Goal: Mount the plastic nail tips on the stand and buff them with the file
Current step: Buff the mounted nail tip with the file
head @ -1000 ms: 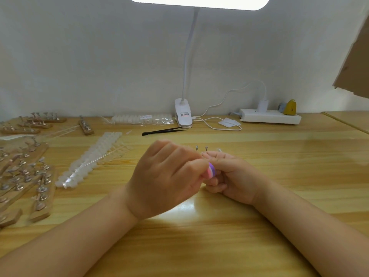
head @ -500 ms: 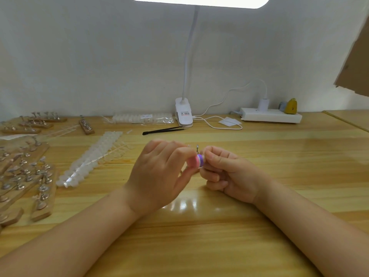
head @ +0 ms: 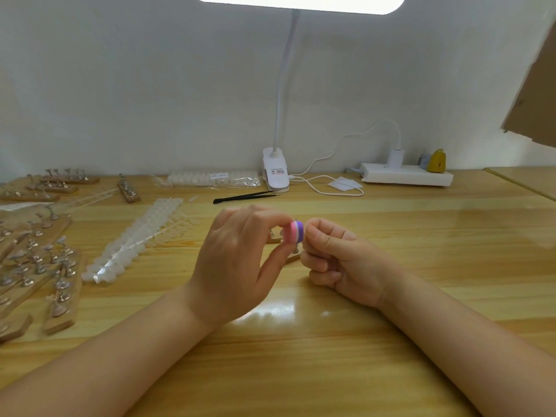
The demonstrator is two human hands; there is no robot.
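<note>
My left hand (head: 237, 266) pinches a small pink and purple block file (head: 294, 232) between thumb and fingertips, its end pressed against my right hand's fingertips. My right hand (head: 340, 260) is curled, thumb and forefinger pinched together at the file. A wooden nail stand (head: 293, 257) shows only as a sliver between the two hands, with metal holders peeking out behind the file. The nail tip being rubbed is hidden by the fingers. Both forearms rest on the wooden table (head: 421, 251).
Strips of clear nail tips (head: 135, 239) lie left of the hands. Several wooden stands with metal holders (head: 39, 260) crowd the left edge. Black tweezers (head: 243, 196), a bag of tips (head: 210, 178), a clip lamp (head: 275, 170) and a power strip (head: 406, 174) line the back.
The file has shifted a little left and up between my fingertips, more of its striped end now showing. My right hand stayed almost still.
</note>
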